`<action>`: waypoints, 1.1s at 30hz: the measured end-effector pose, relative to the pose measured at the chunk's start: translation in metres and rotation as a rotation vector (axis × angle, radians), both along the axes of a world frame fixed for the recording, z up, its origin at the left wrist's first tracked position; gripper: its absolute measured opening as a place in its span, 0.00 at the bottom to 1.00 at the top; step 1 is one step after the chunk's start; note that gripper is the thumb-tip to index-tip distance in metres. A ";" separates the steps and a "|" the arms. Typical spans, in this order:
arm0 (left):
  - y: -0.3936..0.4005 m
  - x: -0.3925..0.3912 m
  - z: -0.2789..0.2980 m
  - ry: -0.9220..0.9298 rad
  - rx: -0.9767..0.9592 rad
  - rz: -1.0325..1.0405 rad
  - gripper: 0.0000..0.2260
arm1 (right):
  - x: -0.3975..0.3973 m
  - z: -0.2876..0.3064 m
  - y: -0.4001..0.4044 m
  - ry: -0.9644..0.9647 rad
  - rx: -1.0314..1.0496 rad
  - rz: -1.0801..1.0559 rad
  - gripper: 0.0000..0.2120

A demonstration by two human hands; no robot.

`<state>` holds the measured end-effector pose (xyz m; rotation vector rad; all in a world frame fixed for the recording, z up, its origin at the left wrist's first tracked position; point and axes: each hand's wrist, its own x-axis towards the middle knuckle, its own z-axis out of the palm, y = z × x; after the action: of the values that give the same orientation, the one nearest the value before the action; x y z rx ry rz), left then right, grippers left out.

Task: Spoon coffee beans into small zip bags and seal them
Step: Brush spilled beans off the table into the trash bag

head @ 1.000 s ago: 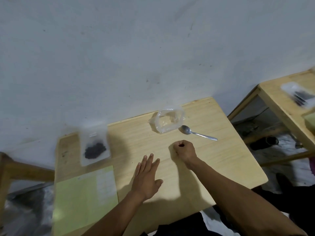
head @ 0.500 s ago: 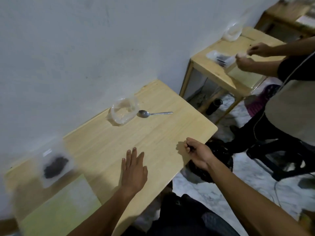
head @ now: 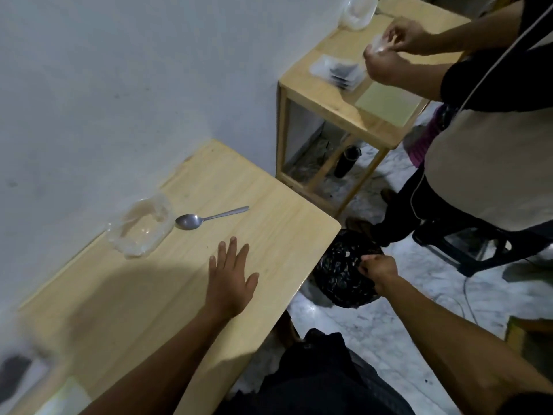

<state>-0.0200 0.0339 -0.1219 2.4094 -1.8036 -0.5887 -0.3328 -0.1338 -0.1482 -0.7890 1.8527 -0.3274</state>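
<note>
A metal spoon [head: 194,220] lies on the light wooden table [head: 269,205], its bowl next to a clear, empty-looking plastic container [head: 140,229] by the wall. My left hand [head: 232,280] rests flat on the tabletop with straight, spread fingers, a short way in front of the spoon. My right hand [head: 377,268] is off the table's right edge, fingers curled, over a black bin bag [head: 341,283] on the floor; nothing shows in it. A blurred zip bag with dark coffee beans [head: 15,375] lies at the far lower left.
Another person [head: 484,151] stands at a second wooden table [head: 344,106] at the upper right, handling a small clear bag over a stack of filled bags [head: 338,70]. A dark bottle [head: 347,161] stands under that table. A pale green sheet [head: 62,399] lies at the lower left.
My right hand, closed all along, has moved off the table to the right and now hangs over the black bin bag. The view has swung right. My left hand stays flat on the table.
</note>
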 end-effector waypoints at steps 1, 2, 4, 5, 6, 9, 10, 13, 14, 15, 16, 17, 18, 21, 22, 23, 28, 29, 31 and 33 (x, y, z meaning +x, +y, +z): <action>-0.006 -0.004 0.000 -0.014 0.017 -0.002 0.31 | -0.002 -0.003 -0.003 0.029 0.004 0.008 0.13; -0.009 -0.007 -0.001 -0.026 0.026 0.001 0.30 | -0.004 -0.008 -0.006 0.052 0.004 0.013 0.12; -0.009 -0.010 -0.005 -0.020 0.022 0.019 0.30 | -0.006 -0.019 -0.009 0.064 0.006 -0.011 0.11; -0.007 -0.009 -0.007 -0.013 0.012 0.022 0.30 | -0.008 -0.025 -0.009 0.055 0.018 -0.045 0.09; -0.005 -0.007 -0.009 -0.011 0.002 0.021 0.30 | -0.012 -0.036 -0.010 0.034 0.028 -0.083 0.07; -0.003 -0.002 -0.014 -0.007 0.003 0.014 0.32 | -0.019 -0.063 -0.016 -0.079 0.046 -0.192 0.19; -0.003 -0.002 -0.014 0.000 -0.004 0.017 0.32 | -0.015 -0.059 -0.018 -0.125 0.039 -0.215 0.23; -0.002 -0.004 -0.012 0.017 -0.011 0.031 0.32 | 0.003 -0.032 -0.020 -0.203 -0.028 -0.253 0.26; -0.002 -0.004 -0.012 0.019 -0.009 0.032 0.32 | 0.005 -0.031 -0.022 -0.201 -0.059 -0.245 0.25; -0.002 -0.004 -0.012 0.020 -0.006 0.034 0.32 | 0.009 -0.026 -0.023 -0.192 -0.095 -0.228 0.23; -0.002 -0.003 -0.013 0.023 -0.003 0.038 0.32 | 0.013 -0.022 -0.025 -0.174 -0.128 -0.216 0.21; -0.002 -0.003 -0.012 0.028 -0.003 0.041 0.32 | 0.019 -0.014 -0.026 -0.147 -0.171 -0.194 0.20; -0.003 -0.002 -0.011 0.033 -0.006 0.043 0.32 | 0.025 -0.008 -0.029 -0.121 -0.228 -0.163 0.18; -0.002 -0.002 -0.010 0.050 -0.022 0.042 0.31 | 0.052 0.020 -0.037 -0.084 -0.416 -0.044 0.14; -0.002 -0.001 -0.009 0.060 -0.030 0.042 0.31 | 0.063 0.029 -0.040 -0.074 -0.482 0.009 0.13; -0.001 0.000 -0.009 0.069 -0.038 0.044 0.32 | 0.075 0.038 -0.042 -0.062 -0.547 0.067 0.12; 0.016 0.007 -0.004 0.065 -0.018 0.161 0.34 | 0.149 0.075 -0.045 -0.136 -0.762 0.400 0.10; 0.021 0.009 -0.002 0.058 -0.010 0.199 0.35 | 0.167 0.079 -0.042 -0.164 -0.770 0.477 0.10; 0.033 0.014 -0.001 0.051 0.009 0.286 0.36 | 0.201 0.081 -0.035 -0.232 -0.779 0.647 0.11; 0.043 0.019 -0.002 0.050 0.031 0.375 0.37 | 0.234 0.082 -0.026 -0.293 -0.755 0.817 0.14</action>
<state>-0.0014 0.0772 -0.1238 2.6292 -1.2810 -0.6302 -0.0985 -0.1598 -0.0665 -1.8124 0.9773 -0.5715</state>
